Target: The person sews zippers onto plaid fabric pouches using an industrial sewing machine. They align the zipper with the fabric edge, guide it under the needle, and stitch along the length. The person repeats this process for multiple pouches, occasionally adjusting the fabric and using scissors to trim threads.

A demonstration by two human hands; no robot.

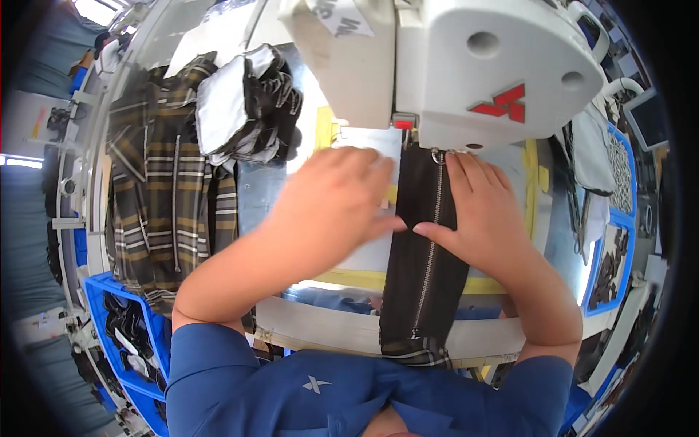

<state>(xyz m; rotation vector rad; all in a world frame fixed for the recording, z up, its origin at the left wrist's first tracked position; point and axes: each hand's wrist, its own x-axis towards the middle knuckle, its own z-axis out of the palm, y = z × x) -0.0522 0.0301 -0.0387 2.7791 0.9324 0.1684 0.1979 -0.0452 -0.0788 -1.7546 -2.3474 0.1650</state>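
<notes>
A dark strip of fabric with a metal zipper runs from under the white sewing machine's head toward my body. Plaid cloth shows at its near end, hanging over the table edge. My right hand lies flat along the strip's right side, fingertips close to the machine and thumb beside the zipper teeth. To the left of the strip is my left hand, slightly blurred, its thumb stretched to the strip's left edge. Nothing shows in its grasp.
A plaid garment piece with zippers lies at the left, beside a stack of dark and white fabric pieces. Yellow tape borders the work plate. Blue bins with dark pieces stand at the lower left, and another blue tray stands at the right.
</notes>
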